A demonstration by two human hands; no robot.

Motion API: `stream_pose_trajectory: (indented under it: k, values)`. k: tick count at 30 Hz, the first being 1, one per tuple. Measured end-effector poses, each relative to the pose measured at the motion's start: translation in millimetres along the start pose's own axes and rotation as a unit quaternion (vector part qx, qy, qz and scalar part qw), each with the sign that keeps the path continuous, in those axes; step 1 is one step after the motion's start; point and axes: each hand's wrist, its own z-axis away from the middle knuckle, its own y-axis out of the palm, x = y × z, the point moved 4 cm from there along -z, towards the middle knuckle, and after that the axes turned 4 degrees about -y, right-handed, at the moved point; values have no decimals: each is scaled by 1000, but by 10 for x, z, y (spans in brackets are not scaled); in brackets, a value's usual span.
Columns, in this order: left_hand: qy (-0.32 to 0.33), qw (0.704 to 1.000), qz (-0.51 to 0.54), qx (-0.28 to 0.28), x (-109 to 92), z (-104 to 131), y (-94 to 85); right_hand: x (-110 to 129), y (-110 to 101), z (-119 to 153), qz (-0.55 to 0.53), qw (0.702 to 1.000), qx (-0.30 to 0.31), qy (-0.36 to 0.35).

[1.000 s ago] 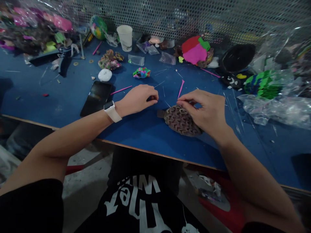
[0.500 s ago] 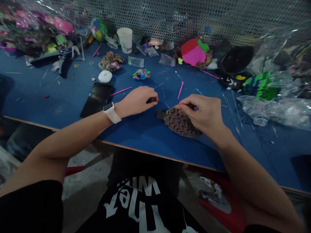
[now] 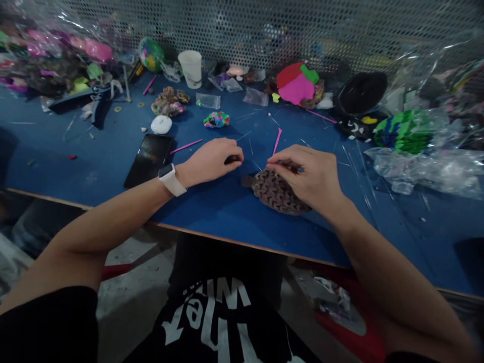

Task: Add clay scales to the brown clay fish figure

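Observation:
A brown clay piece (image 3: 279, 194) covered in rows of overlapping scales lies on the blue table, with a small flat tab at its left end. My right hand (image 3: 312, 174) is over its upper right side, thumb and forefinger pinched together just above the far edge. Whatever sits in that pinch is too small to make out. To the left of the piece, my left hand (image 3: 214, 160) rests on the table with curled fingers, apart from the clay. Its palm side is hidden. A pink stick tool (image 3: 277, 141) lies just beyond my right fingertips.
A black phone (image 3: 149, 159), a white case (image 3: 161, 124) and another pink stick (image 3: 186, 146) lie by my left hand. A paper cup (image 3: 191, 68), multicoloured clay (image 3: 217, 119) and a black bowl (image 3: 362, 93) stand farther back. Plastic wrap (image 3: 427, 169) lies right; perforated mesh rises behind.
My right fingertips have lifted slightly off the clay's far edge and shifted a little left. My left hand stays curled in its place. The whole view has shifted slightly.

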Motion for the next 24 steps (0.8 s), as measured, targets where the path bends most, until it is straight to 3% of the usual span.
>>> stream_pose_trajectory:
  k: [10, 15, 18, 24]
  values:
    - [-21, 1000, 7, 12, -2, 26, 17, -12, 23, 56, -46, 999, -24, 6]
    - [-10, 996, 80, -49, -121, 38, -37, -21, 25, 76, -52, 996, -62, -24]
    - [16, 972, 218, -85, -292, 49, -83, 23, 31, 83, -21, 994, -82, -68]
    - [-13, 898, 437, -47, -494, 49, -30, 273, 28, 118, 7, 955, -179, -237]
